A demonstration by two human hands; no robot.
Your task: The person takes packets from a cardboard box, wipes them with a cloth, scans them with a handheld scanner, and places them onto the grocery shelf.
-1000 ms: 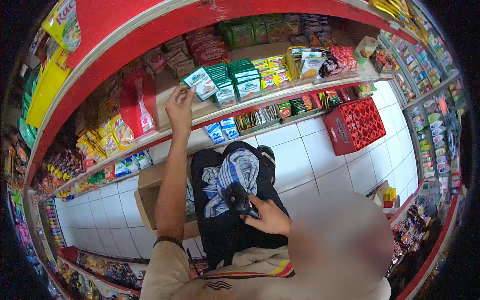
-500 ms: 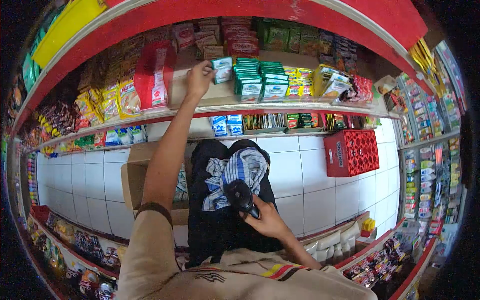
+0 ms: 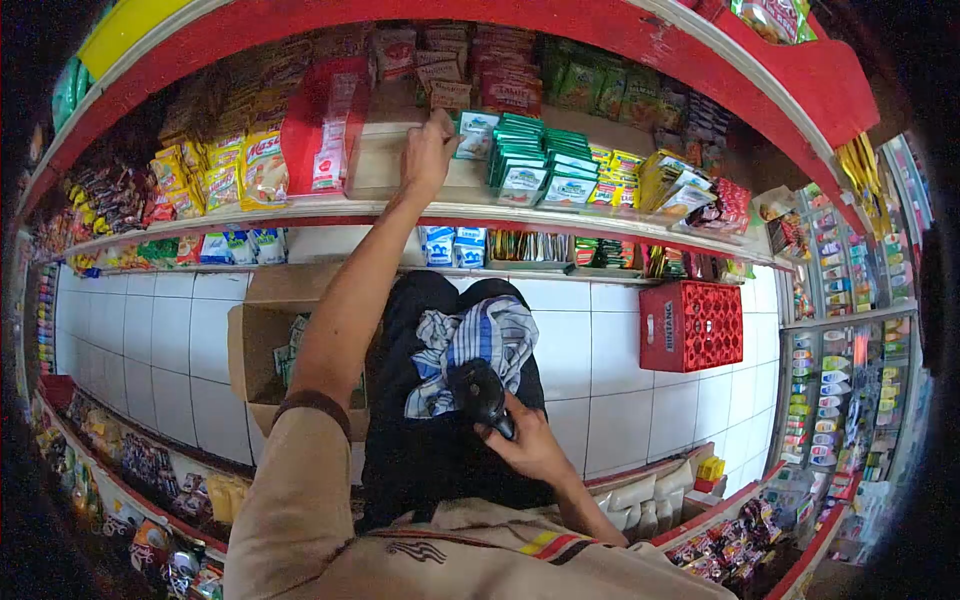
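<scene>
My left hand [image 3: 428,158] reaches onto the shelf, its fingers closed at the left edge of a green-and-white sachet [image 3: 476,135]. Exactly how the fingertips grip it is hard to see. Just right of this sachet stand stacks of similar green-and-white sachets [image 3: 523,178]. Down at my lap, my right hand [image 3: 535,445] is wrapped round the handle of a black barcode scanner [image 3: 478,392]. The scanner's head lies over a blue-and-white striped cloth [image 3: 490,335] on my legs.
An open cardboard box [image 3: 262,345] with sachets inside stands on the tiled floor, left of my legs. A red crate [image 3: 690,325] sits to the right. Yellow packets [image 3: 618,175] stand beside the green stacks. A red shelf board [image 3: 400,20] arches overhead.
The view has shifted, so the shelf appears further right. My left hand stays beside the sachet, its fingers now more curled. My right hand keeps the scanner in place.
</scene>
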